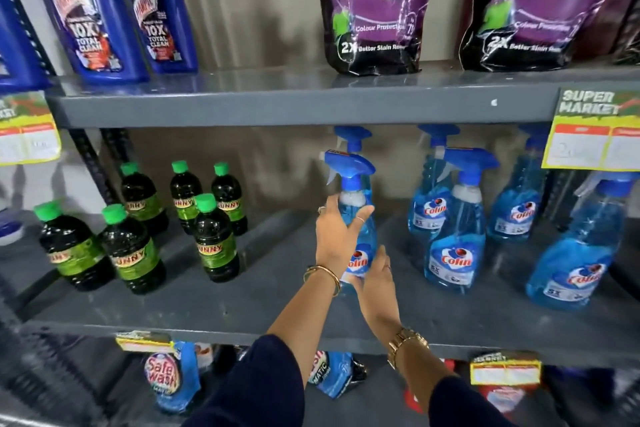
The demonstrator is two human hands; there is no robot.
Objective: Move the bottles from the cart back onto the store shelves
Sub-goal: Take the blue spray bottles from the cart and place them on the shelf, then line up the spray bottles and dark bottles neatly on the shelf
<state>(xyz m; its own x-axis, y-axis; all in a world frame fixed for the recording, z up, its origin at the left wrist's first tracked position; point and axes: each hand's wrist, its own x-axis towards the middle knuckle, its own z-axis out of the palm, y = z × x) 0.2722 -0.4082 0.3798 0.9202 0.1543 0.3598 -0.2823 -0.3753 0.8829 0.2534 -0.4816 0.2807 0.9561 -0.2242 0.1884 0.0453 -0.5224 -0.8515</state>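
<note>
On middle shelf [242,308] | both hands grip "Colin" spray bottle [360,236] | upright

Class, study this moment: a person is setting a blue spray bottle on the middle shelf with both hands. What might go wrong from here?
1. The spray bottle is tall and narrow; released tilted, it may topple.
2. The left hand grips near the neck, close to the trigger, so a squeeze might spray liquid.
3. The right hand withdrawing could nudge the neighbouring Colin bottle.
</note>
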